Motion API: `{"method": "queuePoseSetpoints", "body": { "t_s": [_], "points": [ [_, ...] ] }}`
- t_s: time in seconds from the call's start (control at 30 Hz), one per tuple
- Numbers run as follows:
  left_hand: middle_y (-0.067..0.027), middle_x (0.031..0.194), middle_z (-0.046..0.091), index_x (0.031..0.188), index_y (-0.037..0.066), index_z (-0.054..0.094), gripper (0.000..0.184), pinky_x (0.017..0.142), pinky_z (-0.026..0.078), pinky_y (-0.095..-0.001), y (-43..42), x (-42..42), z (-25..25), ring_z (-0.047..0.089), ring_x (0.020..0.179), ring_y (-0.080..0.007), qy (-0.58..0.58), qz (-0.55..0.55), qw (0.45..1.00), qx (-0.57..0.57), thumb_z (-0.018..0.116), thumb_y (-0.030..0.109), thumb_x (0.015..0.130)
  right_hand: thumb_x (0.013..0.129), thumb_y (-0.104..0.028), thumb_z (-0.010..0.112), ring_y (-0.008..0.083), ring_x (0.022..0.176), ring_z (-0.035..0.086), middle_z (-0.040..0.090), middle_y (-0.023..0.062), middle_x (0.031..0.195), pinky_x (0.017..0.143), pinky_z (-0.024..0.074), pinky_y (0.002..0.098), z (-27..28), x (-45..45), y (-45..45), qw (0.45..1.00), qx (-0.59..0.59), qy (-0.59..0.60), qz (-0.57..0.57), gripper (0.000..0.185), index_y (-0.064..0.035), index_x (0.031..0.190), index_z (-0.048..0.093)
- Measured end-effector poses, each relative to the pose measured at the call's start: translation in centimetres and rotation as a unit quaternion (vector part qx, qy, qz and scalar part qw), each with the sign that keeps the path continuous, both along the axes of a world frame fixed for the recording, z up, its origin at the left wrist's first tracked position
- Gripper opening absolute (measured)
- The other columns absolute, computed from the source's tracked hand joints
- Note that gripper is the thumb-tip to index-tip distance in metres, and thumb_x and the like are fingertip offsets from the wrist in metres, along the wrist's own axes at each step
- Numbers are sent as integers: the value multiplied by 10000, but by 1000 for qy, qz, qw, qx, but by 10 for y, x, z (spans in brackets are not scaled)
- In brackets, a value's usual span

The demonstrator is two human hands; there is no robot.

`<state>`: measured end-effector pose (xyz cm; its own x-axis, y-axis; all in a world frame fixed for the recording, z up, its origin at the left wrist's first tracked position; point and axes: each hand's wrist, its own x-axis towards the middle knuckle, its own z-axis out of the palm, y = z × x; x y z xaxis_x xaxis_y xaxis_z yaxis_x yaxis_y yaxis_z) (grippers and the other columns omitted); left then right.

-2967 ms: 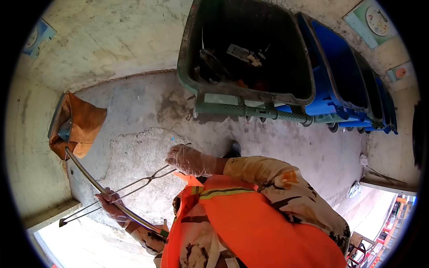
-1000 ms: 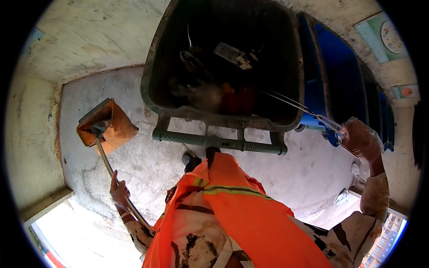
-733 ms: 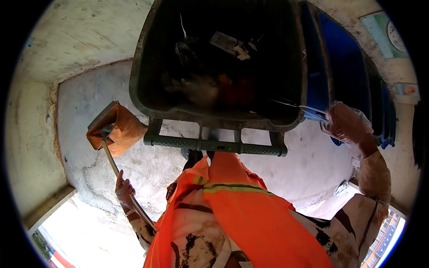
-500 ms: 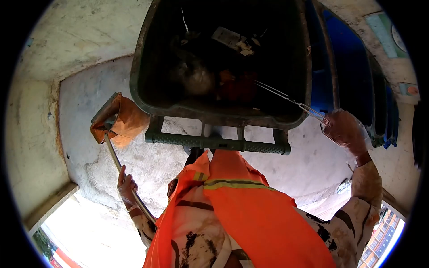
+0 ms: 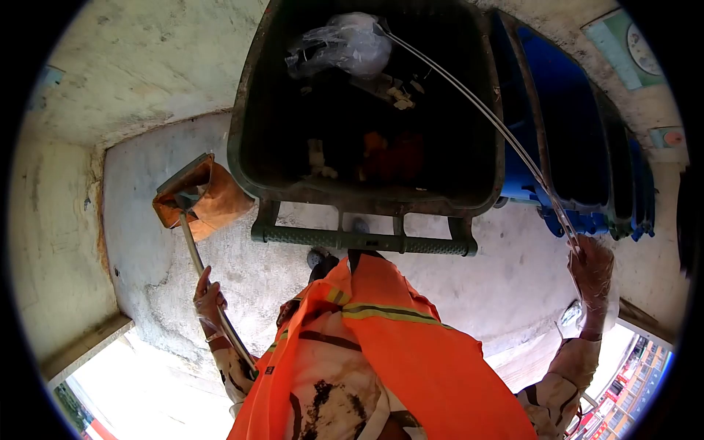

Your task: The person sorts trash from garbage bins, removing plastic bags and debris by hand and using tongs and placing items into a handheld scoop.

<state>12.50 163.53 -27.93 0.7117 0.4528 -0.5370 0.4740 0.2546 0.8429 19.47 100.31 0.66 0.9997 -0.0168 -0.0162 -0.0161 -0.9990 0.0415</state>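
My right hand [image 5: 591, 273], in a clear plastic glove, is closed round the end of long metal tongs [image 5: 506, 130]. Their far tips meet a crumpled clear plastic bag [image 5: 356, 48] over the far part of a dark green wheelie bin [image 5: 367, 196]. Inside the bin, pale scraps [image 5: 400, 97] and a reddish-brown heap [image 5: 394, 155] show dimly. My left hand [image 5: 210, 299], also gloved, wraps the metal handle of an orange-brown long-handled dustpan [image 5: 222, 205]. The pan is left of the bin, its mouth facing up and left, with something greyish inside.
Blue bins [image 5: 561, 95] stand in a row on the right, close to the tongs. The bin's handle bar [image 5: 359, 240] lies just in front of my orange vest [image 5: 433, 359]. A pale wall [image 5: 59, 213] rises on the left above the concrete floor [image 5: 158, 253].
The tongs' tips have gone from the bin's near right to its far side, and the plastic bag has moved up and away with them. My right hand has come lower and nearer.
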Motion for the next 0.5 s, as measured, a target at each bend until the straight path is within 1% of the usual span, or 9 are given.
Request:
{"method": "queuePoseSetpoints", "body": {
  "t_s": [0.1,0.17,0.2,0.23,0.3,0.37,0.43,0.47,0.5],
  "points": [
    [54,597,444,1251,116,521,448,369,346,-188,1,-6,1,377,435,-22,-15,2,1000,-11,522,-7,820,698,11,590,160,508,492,609,97,740,469,384,286,19,-13,4,1000,12,4,17,262,-43,952,624],
    [54,596,446,1249,118,524,447,367,346,-188,0,-6,-1,377,433,-22,-19,11,1000,-13,522,-9,820,705,5,588,194,573,518,594,85,752,525,458,305,27,-9,7,992,-50,-82,76,294,-61,989,624],
    [53,595,446,1246,115,527,443,366,348,-187,1,-6,-2,378,432,-22,-26,18,999,-20,519,-11,822,704,-100,673,207,761,553,586,98,847,652,504,326,32,-10,3,995,-93,-29,-2,347,-77,1043,603],
    [52,594,447,1243,112,529,438,365,349,-186,3,-7,-3,380,430,-22,-33,24,999,-27,517,-12,823,704,-100,673,207,761,553,586,98,847,652,504,326,30,-6,8,995,-93,-29,-1,347,-77,1043,603],
    [51,593,447,1242,108,530,435,364,350,-185,7,-9,-6,381,429,-22,-35,29,998,-34,514,-14,825,666,-248,747,216,921,532,574,121,956,789,486,330,13,9,15,968,-228,-106,29,489,-85,1095,577],
    [49,592,447,1240,105,531,432,363,351,-184,10,-13,-9,382,428,-22,-39,34,998,-43,511,-15,826,652,-320,760,299,992,531,552,135,1051,892,438,409,4,15,21,940,-307,-118,94,551,-97,1111,552],
    [47,590,442,1246,102,525,434,366,351,-181,12,-14,-9,384,429,-23,-23,45,998,-37,510,-14,828,649,-328,765,325,1027,515,552,129,1066,970,386,439,13,28,44,979,-205,9,-13,549,-95,1099,554],
    [49,590,437,1252,105,519,439,367,352,-181,14,-17,-11,388,433,-23,-20,36,999,-32,511,-12,829,614,-323,790,343,1112,468,533,137,1148,1024,332,449,15,30,34,977,-203,50,-30,601,-107,1117,540],
    [49,590,437,1252,105,519,439,367,352,-181,15,-19,-10,388,433,-23,-17,37,999,-31,511,-12,829,614,-323,790,343,1112,468,533,137,1148,1024,332,449,19,28,34,978,-202,52,-28,601,-107,1117,540]
  ]
}}
